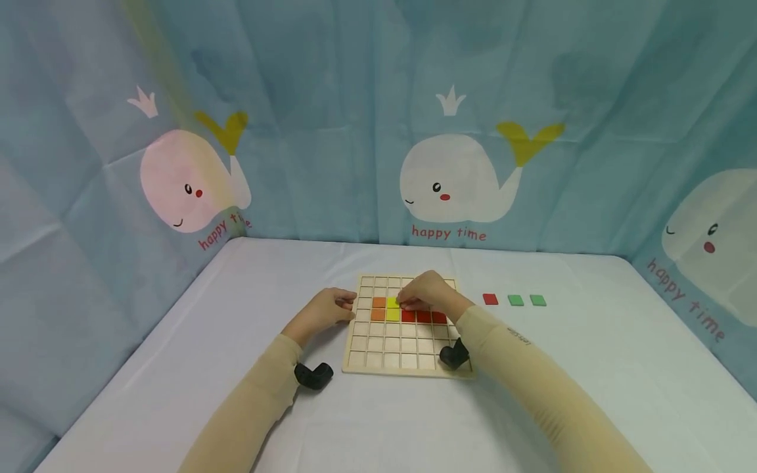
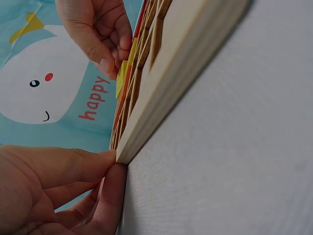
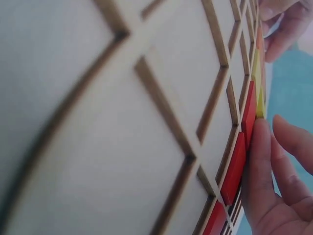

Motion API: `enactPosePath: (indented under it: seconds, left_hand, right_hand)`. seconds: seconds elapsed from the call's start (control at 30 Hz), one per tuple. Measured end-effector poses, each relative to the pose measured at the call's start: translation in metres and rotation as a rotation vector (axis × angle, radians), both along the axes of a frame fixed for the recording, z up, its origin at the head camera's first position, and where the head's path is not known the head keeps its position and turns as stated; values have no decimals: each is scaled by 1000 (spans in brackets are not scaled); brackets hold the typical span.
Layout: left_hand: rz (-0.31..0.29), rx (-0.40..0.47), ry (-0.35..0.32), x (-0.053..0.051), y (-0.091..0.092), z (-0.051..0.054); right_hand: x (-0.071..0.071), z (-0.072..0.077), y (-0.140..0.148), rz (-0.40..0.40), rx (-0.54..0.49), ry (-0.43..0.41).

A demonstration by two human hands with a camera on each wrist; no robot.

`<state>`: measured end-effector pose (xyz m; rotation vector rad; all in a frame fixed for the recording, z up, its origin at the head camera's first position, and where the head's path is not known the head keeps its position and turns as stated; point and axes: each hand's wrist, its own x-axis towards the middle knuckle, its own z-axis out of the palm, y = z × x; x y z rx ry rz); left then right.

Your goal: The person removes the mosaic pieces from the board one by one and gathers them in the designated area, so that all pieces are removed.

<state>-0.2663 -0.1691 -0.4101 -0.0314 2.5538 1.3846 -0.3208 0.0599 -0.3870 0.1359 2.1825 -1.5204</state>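
A square wooden grid board [image 1: 392,343] lies on the white table, with orange tiles [image 1: 378,315], yellow tiles [image 1: 393,315] and a row of red tiles [image 1: 424,317] in its cells. At the board's left edge rests my left hand [image 1: 322,310], thumb and a finger touching the rim [image 2: 134,147] and spread apart in the head view. My right hand [image 1: 434,293] reaches over the board and holds a yellow tile [image 2: 120,81] by its fingertips. That tile stands tilted above its cell in the left wrist view. The fingers partly hide it in the head view.
Right of the board lie one loose red tile [image 1: 490,299] and two green tiles [image 1: 516,300]. A blue curtain [image 1: 331,131] with printed whales hangs behind the table. Black wrist devices [image 1: 314,376] sit on both sleeves, the right one above the board's lower right corner.
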Motion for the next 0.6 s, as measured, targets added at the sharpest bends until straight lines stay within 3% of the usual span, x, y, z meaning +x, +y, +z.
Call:
enactPosePath:
  seconds: [0.37,0.6]
  left_hand:
    - [2,15,-13,-2,1,0]
    - [20,24,-17,-2,4,0]
  right_hand:
    - [5,5,1,37,2,74]
    - [4,6,1,30,-15,60]
